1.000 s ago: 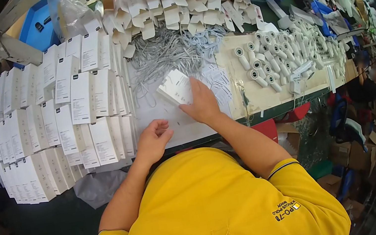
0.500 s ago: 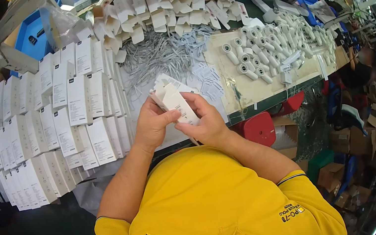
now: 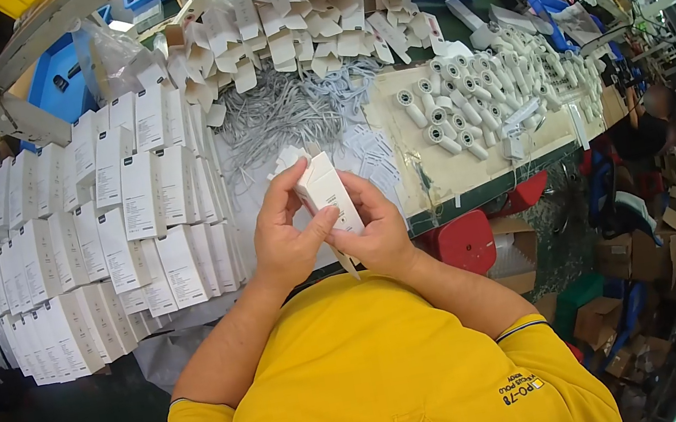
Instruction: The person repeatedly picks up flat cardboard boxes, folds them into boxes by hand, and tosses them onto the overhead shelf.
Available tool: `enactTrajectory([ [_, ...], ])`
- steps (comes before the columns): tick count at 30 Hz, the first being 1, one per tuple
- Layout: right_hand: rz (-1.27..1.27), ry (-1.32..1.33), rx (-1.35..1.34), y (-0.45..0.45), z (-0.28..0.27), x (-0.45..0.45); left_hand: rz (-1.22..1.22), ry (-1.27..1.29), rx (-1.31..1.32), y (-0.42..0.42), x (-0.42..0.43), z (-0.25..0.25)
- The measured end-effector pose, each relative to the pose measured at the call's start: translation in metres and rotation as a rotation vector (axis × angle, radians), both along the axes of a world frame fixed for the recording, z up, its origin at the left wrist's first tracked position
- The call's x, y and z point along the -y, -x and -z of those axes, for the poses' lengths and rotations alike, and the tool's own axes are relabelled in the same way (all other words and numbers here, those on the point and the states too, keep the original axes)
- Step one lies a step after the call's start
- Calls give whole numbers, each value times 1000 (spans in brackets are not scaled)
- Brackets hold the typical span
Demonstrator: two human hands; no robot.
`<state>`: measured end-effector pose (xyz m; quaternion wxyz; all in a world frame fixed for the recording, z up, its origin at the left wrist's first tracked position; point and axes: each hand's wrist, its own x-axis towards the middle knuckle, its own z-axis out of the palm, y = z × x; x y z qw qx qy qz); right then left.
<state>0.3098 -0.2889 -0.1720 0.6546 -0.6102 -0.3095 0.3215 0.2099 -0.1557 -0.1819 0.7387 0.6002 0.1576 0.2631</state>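
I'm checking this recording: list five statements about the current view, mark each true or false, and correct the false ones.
1. The left hand and right hand are both on one white box. True.
2. Open cartons are heaped beyond the grey cables. True.
3. The stacked boxes stand to the right of the grey cables. False: they stand to the left.
4. The person's shirt is blue. False: it is yellow.
5. The white round-headed devices lie to the right of the grey cables. True.
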Motion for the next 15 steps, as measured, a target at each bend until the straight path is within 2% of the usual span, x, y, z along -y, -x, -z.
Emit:
enactTrajectory([
  [5, 9, -75, 110, -3, 5, 2, 113, 165, 1, 0, -7, 7],
  [9, -52, -28, 490, -33, 7, 4, 91, 164, 0, -4, -12, 2],
  [10, -49, -26, 491, -37, 5, 1, 94, 165, 1, -5, -11, -1],
  [14, -30, -65, 13, -48, -16, -6, -15, -639, -151, -6, -9, -13],
  [15, -24, -65, 15, -48, -22, -7, -9, -640, -148, -7, -9, -12],
])
